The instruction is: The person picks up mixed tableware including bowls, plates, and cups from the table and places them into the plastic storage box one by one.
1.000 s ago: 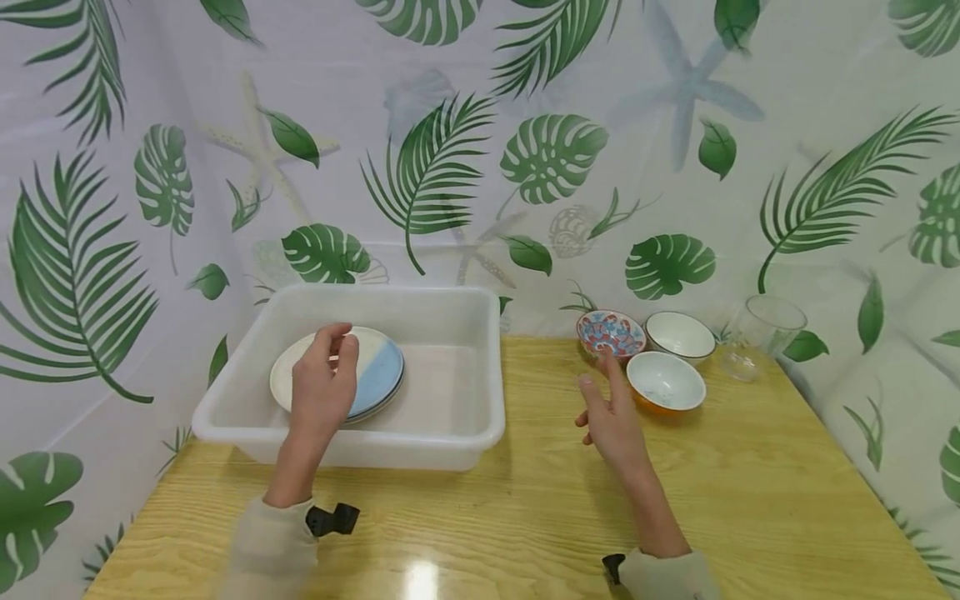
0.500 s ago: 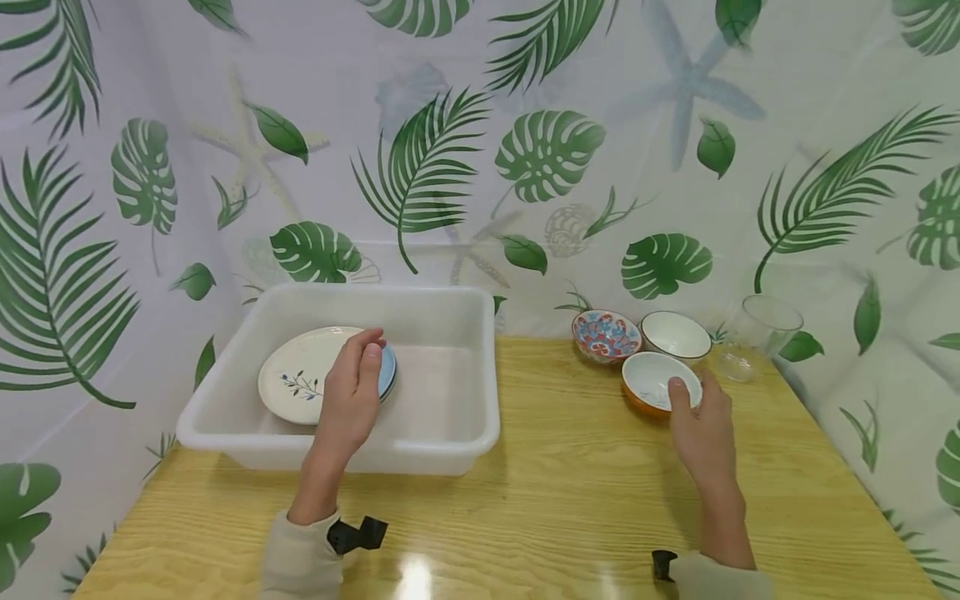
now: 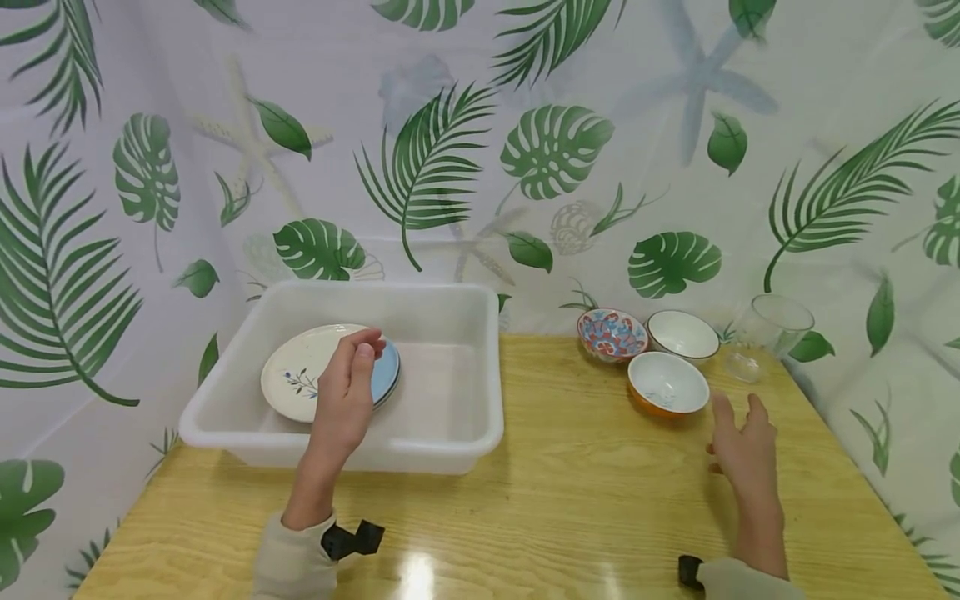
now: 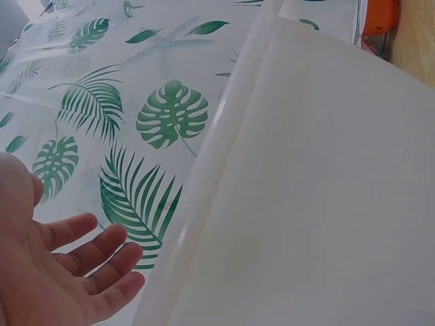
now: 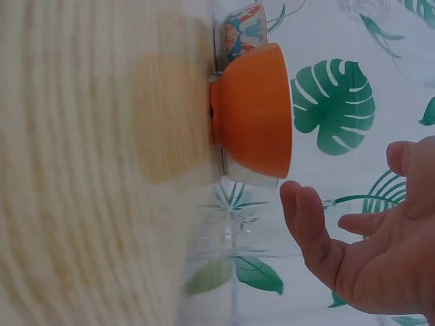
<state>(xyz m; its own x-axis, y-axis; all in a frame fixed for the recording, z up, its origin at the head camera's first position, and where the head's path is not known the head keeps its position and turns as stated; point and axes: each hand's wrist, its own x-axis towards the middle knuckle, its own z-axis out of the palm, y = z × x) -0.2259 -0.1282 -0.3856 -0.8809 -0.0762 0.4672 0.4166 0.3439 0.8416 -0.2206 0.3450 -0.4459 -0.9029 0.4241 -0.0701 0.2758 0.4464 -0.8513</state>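
A white plastic tub (image 3: 450,435) stands on the left of the wooden table (image 3: 570,500). Inside it lies a cream plate with a blue sprig (image 3: 300,379) on top of a blue plate (image 3: 388,375). My left hand (image 3: 360,357) reaches over the tub's front rim, above the right edge of the plates. In the left wrist view that hand (image 4: 64,272) is empty, with relaxed fingers beside the tub wall (image 4: 306,204). My right hand (image 3: 738,433) hovers open, fingers spread, just right of an orange bowl (image 3: 667,385) without touching it. The right wrist view shows the bowl (image 5: 255,112) and the bare hand (image 5: 367,251) apart.
Behind the orange bowl stand a red-and-blue patterned bowl (image 3: 611,333) and a white bowl (image 3: 681,335). A clear glass (image 3: 768,333) stands at the back right corner. A leaf-print curtain (image 3: 480,167) closes off the back and both sides.
My right hand, which had reached to the orange bowl's rim, has drawn back to the right and off it. The left hand has stayed over the plates.
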